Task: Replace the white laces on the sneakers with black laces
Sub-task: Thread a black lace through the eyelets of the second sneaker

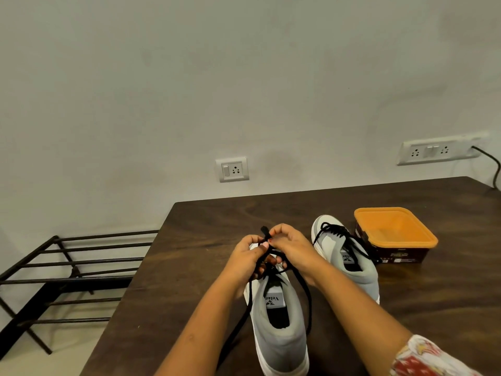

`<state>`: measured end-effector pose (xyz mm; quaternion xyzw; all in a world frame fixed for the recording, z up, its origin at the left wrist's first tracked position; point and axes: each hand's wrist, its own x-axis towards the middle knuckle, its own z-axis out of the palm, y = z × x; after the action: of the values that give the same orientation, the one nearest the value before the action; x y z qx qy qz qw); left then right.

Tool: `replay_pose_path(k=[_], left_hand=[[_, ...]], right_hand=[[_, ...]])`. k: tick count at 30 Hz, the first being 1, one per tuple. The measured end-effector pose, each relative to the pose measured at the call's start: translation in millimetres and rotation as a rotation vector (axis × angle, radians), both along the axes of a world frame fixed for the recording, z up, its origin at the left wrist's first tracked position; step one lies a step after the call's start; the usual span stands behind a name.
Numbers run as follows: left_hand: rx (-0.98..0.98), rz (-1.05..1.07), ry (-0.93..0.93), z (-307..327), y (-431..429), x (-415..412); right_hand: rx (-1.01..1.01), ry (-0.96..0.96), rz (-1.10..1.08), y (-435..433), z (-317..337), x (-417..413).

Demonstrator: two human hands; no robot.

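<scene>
The black lace [307,302] is in both of your hands, right above the front half of the near sneaker [279,337]. That shoe lies with its heel toward you and its toe pointing away at the wall, so its long line runs straight out from your body. The lace holes are hidden under your hands, so it is hard to say how many rows are done. Your left hand [248,260] curls its fingers round the lace on the left side of the shoe. Your right hand [291,244] pinches the lace close to its stiff tip, and the tip pokes up between your two hands. Two loose parts of the lace hang down, one along each side of the shoe, toward the heel. So the next hole most likely lies just under your fingers and a bit closer to you. The right hand has the tip, so it looks like the one to push it in. Pull slowly, because the long loose parts could catch on the heel. Just to the right lies the other sneaker [352,256], pointing the same way, with its own dark lace [334,232] already in. No white lace shows. Past it sits a dark tub with an orange lid [395,232]. All of it rests on the dark wooden table [189,267]. A black metal shoe rack [67,267] stands on the floor to the left.
</scene>
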<state>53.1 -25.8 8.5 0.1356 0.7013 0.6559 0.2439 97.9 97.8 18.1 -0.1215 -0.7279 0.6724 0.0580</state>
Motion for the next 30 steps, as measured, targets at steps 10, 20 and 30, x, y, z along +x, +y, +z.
replay_pose_path(k=[10,20,30], left_hand=[[0.106,0.033,-0.006,0,0,0],[0.096,0.026,-0.044,5,-2,1],[0.143,-0.065,-0.037,8,-5,3]], right_hand=[[-0.085,0.044,0.166,0,12,13],[-0.079,0.053,0.127,2,4,4],[0.084,0.106,0.162,2,5,5]])
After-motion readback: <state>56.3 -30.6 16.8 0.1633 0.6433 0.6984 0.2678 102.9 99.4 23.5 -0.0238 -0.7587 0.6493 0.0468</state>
